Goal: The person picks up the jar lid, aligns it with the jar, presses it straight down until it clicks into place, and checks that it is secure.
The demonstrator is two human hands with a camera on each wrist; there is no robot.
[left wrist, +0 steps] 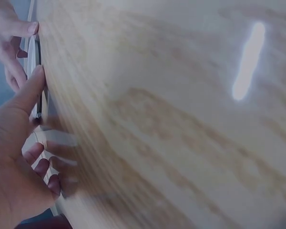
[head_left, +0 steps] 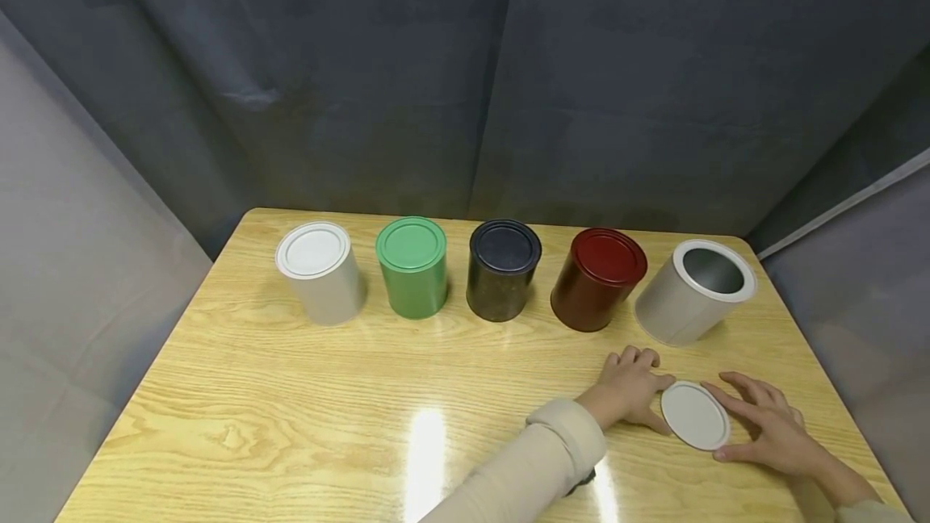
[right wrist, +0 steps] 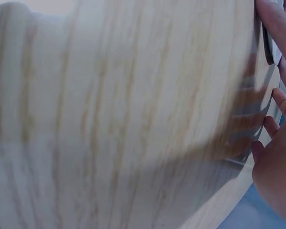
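A round light-grey lid lies between my two hands near the right side of the table. My left hand holds its left rim between thumb and index finger, the other fingers bent toward the table. Across from it, my right hand grips the right rim, index finger at the far side and thumb at the near side. The left wrist view shows the lid edge-on, low over the wood. Just beyond the hands stands a light-grey can with its top uncovered and its dark inside visible.
In a row along the back of the wooden table stand a white can, a green can, a black can and a dark red can, each with its lid on. Grey curtains hang behind and at both sides.
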